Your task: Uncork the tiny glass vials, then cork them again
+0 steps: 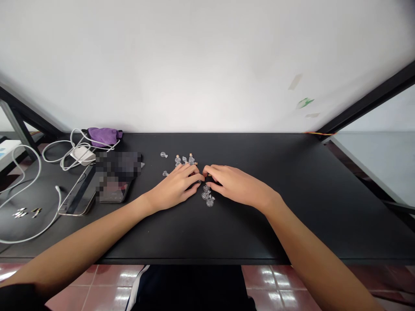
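My left hand (178, 185) rests low over the black table with its fingers curled together. At its thumb and fingertips a small glass bottle (199, 181) shows in part. My right hand (235, 183) faces it, nearly touching, fingers bent in a pinch; a tan bit like a cork stopper (209, 175) peeks out under them. Just below the fingertips lies a cluster of tiny clear glass bottles (210, 201) without visible corks. Behind my left hand are several more, some corked, such as a corked bottle (191, 158). One uncorked bottle (164, 154) lies apart.
Left of my hands lie a phone (76, 194) and a dark, partly blurred device (113, 196). Farther left are a white cable (60, 198), a charger (82, 154), a purple cloth item (103, 136) and small metal pieces (20, 212). A white wall (207, 65) rises behind the table (324, 194).
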Tool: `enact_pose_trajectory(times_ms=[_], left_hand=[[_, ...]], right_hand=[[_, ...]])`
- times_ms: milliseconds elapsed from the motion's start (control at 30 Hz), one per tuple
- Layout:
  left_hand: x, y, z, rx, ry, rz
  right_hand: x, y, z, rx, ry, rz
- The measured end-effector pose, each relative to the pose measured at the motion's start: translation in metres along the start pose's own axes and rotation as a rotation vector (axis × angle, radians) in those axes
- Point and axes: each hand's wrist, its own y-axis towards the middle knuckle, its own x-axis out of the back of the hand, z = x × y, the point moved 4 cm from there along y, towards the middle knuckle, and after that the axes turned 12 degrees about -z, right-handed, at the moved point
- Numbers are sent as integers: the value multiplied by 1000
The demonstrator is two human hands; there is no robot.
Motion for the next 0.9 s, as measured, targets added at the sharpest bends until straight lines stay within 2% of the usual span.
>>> enact_pose_trajectory(times_ms=[900], left_hand=[[0, 0, 0, 1, -17, -12]], right_hand=[[-2, 0, -3, 8, -8, -6]])
